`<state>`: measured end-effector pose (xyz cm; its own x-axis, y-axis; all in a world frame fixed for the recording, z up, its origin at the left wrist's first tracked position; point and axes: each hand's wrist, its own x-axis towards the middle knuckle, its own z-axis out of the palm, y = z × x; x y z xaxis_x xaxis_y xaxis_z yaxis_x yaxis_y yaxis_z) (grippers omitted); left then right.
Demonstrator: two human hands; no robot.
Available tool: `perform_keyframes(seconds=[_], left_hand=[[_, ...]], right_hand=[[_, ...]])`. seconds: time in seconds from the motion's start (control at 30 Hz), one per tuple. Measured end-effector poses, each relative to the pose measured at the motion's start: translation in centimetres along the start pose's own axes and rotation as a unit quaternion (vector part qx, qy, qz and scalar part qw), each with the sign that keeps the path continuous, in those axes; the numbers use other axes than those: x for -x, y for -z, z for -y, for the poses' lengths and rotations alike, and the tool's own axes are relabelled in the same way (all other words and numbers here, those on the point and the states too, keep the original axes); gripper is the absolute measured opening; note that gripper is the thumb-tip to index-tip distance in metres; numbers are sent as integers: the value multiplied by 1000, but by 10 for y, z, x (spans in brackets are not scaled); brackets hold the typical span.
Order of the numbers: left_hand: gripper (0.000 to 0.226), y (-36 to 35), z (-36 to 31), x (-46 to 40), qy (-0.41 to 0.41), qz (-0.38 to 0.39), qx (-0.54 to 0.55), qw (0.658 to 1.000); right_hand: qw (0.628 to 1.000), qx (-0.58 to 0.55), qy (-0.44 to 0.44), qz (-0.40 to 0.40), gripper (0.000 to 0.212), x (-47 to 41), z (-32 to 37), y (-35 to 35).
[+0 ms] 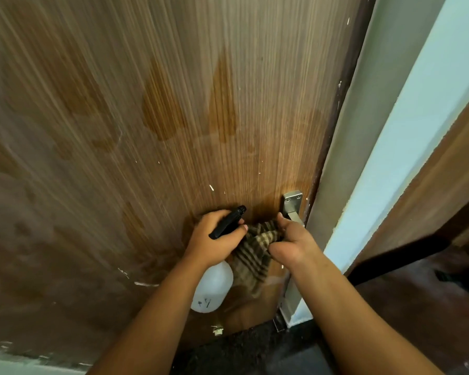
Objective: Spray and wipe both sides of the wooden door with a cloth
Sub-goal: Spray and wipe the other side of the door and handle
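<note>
The door (173, 104) runs off the top and left edges, its grain smeared by blur; the left hand (214, 239) covers the spray bottle's (213, 288) neck, and the right hand (293, 239) hides the handle's (293, 207) lever end

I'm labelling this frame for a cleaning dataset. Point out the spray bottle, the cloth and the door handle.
spray bottle (214, 289): head view, on its white body.
cloth (252, 259): head view, on the striped hanging part.
door handle (293, 203): head view, on the metal backplate.
</note>
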<state>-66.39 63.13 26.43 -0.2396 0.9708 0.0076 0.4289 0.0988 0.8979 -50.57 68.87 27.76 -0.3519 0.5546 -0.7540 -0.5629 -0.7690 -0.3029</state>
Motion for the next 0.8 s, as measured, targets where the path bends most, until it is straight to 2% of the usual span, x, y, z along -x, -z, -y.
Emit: perform_keyframes(seconds=[0.17,0.3,0.47,0.6,0.73,0.8], left_hand=[[18,5,-2,0,-26,39,-7,999],[22,11,2,0,-56,76,-20,995],[23,15,7,-3,-88,106,-42,990],[28,13,4,-4,-86,205,-86,971],[26,5,3,-5,-68,209,-125,968],[27,3,2,-5,-71,214,-147,963]], right_hand=[[993,113,43,10,21,-3,10,10],[981,175,77,34,55,-20,17,35],[972,189,136,-16,92,-32,2,53],[970,182,155,-40,78,-22,11,53],[960,130,224,-107,94,-24,21,72],[952,112,256,-128,72,-16,23,73]])
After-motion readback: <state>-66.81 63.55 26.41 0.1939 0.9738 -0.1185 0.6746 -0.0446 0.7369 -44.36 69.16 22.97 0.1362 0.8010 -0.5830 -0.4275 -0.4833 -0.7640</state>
